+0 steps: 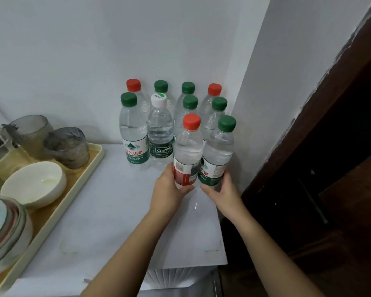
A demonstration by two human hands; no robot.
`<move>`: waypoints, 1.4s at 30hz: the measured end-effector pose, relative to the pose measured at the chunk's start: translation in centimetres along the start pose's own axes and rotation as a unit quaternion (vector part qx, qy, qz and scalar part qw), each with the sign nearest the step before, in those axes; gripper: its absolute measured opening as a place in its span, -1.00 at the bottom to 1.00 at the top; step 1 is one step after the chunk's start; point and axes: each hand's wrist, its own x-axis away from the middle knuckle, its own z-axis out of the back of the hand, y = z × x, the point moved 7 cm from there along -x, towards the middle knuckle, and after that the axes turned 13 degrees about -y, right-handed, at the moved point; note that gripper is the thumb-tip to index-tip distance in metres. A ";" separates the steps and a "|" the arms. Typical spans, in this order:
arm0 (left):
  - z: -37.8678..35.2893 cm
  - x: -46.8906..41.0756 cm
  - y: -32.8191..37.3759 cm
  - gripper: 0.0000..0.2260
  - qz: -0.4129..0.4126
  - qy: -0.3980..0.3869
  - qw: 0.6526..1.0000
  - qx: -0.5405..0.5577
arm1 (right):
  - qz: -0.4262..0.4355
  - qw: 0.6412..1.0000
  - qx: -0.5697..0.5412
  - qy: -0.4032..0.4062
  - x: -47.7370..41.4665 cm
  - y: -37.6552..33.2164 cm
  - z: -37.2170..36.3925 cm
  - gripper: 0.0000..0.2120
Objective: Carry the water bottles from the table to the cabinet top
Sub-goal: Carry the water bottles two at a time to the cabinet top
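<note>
Two bare forearms, sleeveless, hands (169,189) ungloved, no jewellery

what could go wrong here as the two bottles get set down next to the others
1. The left hand and right hand each hold a clear plastic bottle low, near the base: the red-capped bottle and the green-capped bottle. Held low, either could tip.
2. The standing bottles, such as the white-capped Cestbon bottle, are packed tight; a nudge might topple several.
3. The green-capped bottle hangs near the white cabinet top's right edge and could fall off.
</note>
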 end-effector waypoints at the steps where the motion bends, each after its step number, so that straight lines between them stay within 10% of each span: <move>1: 0.0 0.4 -0.2 -0.26 0.007 0.000 1.000 -0.014 | -0.014 1.000 0.017 -0.009 0.5 0.3 -0.1 -0.31; 10: -0.9 10.0 -3.1 -0.20 0.145 0.046 0.956 -0.251 | -0.079 0.933 0.316 -0.154 6.1 0.7 -3.0 -0.15; 18: -0.7 21.0 -4.5 -0.23 0.221 0.152 0.918 -0.293 | 0.059 0.823 0.498 -0.267 10.7 -2.6 -8.5 -0.23; 31: -1.9 43.3 -11.4 -0.29 0.453 0.262 0.835 -0.170 | 0.294 0.614 0.539 -0.496 25.4 -2.6 -26.0 -0.27; 42: -7.2 62.4 -19.3 -0.29 0.610 0.217 0.762 0.009 | 0.308 0.425 0.605 -0.598 41.7 2.5 -38.2 -0.28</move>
